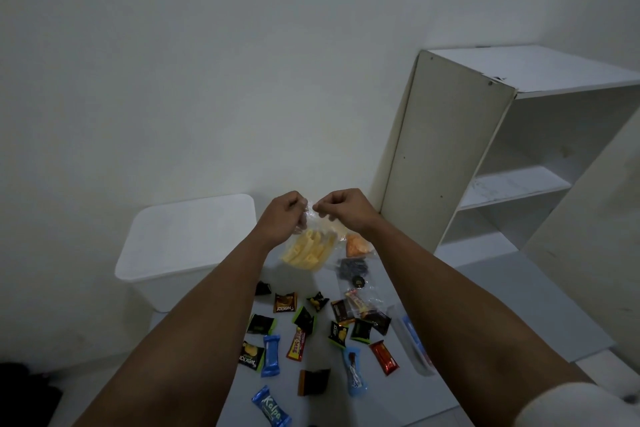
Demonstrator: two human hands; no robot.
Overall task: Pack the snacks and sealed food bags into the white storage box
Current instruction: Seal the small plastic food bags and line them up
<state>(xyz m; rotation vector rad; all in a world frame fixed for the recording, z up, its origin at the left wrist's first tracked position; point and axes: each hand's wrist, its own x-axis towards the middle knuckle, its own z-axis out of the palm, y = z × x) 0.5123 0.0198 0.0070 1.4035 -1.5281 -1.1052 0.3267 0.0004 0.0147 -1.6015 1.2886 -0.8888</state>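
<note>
both hands, left hand (282, 217) and right hand (341, 206), pinch top of clear bag of yellow snacks (308, 250), held above worktop (502, 302). white storage box (183, 246) at 9 o'clock of bag, lid on.

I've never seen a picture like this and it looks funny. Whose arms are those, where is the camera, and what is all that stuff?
The camera sits on a person's head and looks forward and down, so you see their own two arms reaching out. There is only this one picture, and no machine.

The left hand and the right hand are up in the air together. Their fingers pinch the top of a clear bag of yellow snacks, which hangs below them.

Underneath is a grey mat with lots of small wrapped snacks scattered on it, such as a blue bar and a red bar. More clear food bags, one orange and one dark, lie there too.

On the left stands the white storage box with its lid on. On the right is a white shelf.
</note>
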